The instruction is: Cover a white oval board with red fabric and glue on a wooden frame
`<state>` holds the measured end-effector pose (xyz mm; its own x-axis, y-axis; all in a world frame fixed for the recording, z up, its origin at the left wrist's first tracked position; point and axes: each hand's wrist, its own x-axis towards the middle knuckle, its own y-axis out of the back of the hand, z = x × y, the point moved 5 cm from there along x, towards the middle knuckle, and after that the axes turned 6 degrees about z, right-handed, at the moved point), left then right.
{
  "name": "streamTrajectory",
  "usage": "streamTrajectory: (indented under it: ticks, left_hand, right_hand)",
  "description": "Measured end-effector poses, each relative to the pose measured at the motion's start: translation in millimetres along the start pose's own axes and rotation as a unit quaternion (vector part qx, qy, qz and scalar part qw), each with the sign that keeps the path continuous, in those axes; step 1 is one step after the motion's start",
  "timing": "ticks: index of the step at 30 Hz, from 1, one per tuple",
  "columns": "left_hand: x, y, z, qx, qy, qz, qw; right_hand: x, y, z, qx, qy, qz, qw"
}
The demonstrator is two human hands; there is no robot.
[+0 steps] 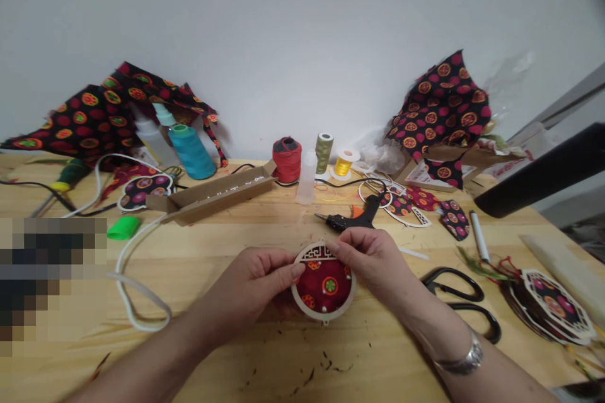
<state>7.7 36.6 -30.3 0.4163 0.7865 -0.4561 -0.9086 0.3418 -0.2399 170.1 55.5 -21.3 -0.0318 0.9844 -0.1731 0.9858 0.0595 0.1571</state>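
Note:
Between my two hands is a round wooden ornament [326, 289], a pale ring with a cut-out lattice at its top and dark red patterned fabric inside. Small pale dots, like beads, sit on the fabric. My left hand [265, 283] pinches its left rim, thumb on the front face. With thumb and fingers together, my right hand [371, 261] grips the upper right rim by the lattice. Just beyond the hands lies a black glue gun [354, 219] with an orange trigger. Black-handled scissors [466, 296] rest beside my right forearm, partly hidden by it.
Behind stand a long cardboard box [217, 196], a red thread spool [287, 162], a clear bottle [307, 179] and a teal thread cone [191, 152]. A white cable [123, 296] loops at left. Stacked ornaments [551, 305] and a black cylinder [543, 170] are at right.

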Motion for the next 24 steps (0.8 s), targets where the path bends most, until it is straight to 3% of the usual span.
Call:
streamTrajectory:
  ticks: [9,18,24]
  left_hand:
    - [-0.1,2.7,-0.2,0.02,0.0,0.027,0.999]
    - [6.3,21.4,16.0,0.031,-0.086,0.111,0.99]
    - [3.8,23.6,17.9,0.022,-0.09,0.125,0.988]
  right_hand:
    - [0.9,-2.5,2.3,0.01,-0.013,-0.026,1.0]
    - [1.2,0.8,0.6,0.049,-0.041,-0.083,0.995]
    - [0.8,-1.2,0.5,0.054,-0.046,-0.065,0.995]
